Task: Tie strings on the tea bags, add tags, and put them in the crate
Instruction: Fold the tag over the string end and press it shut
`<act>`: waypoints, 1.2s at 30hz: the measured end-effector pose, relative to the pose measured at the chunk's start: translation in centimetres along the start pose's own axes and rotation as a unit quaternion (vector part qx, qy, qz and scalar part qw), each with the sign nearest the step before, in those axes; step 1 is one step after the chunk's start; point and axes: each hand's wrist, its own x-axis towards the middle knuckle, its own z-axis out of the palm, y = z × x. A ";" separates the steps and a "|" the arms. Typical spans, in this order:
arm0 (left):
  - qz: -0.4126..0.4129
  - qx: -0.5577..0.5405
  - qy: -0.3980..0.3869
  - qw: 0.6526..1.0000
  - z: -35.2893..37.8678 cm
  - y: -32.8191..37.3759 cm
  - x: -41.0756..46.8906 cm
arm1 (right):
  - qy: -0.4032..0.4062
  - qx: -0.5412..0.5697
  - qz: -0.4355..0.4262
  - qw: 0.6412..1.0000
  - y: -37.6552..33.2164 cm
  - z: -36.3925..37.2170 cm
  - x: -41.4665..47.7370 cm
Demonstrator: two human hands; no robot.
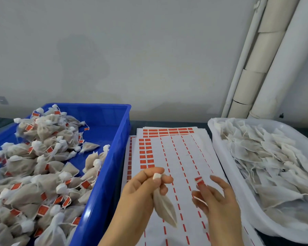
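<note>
Now, left hand [144, 187]: fingers [149, 172] pinching tea bag [164, 210] top.
Right hand [220, 203]: fingers gripping red tag [199, 181].
Blue crate [114, 139]: left edge of bench [167, 124], holding tagged bags [43, 157].

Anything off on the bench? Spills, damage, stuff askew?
Nothing spilled or damaged. Only the label sheets lie fanned askew between blue crate and white tray. Left hand holds a tea bag, right hand pinches a tag.

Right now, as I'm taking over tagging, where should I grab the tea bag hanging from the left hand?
Probably pinch the tea bag at its narrow gathered neck, just under the fingers of the left hand, coming from the right, since the palm covers its left. The filled body hangs loose below and would squash.
</note>
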 end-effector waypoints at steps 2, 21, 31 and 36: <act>0.003 -0.018 -0.021 1.000 0.3 0.0 -0.2 | -0.085 0.087 0.047 0.991 -1.7 0.8 -0.6; -0.003 0.140 -0.005 0.990 1.9 0.2 -1.6 | -0.186 -0.132 -0.121 0.966 -6.5 3.3 -0.9; -0.016 0.059 -0.035 0.998 3.9 1.2 -1.8 | -0.254 -0.129 -0.147 0.947 -8.5 3.1 -1.0; -0.017 0.010 0.011 1.000 4.8 1.2 -2.2 | -0.239 -0.114 -0.121 0.957 -8.6 3.5 -1.2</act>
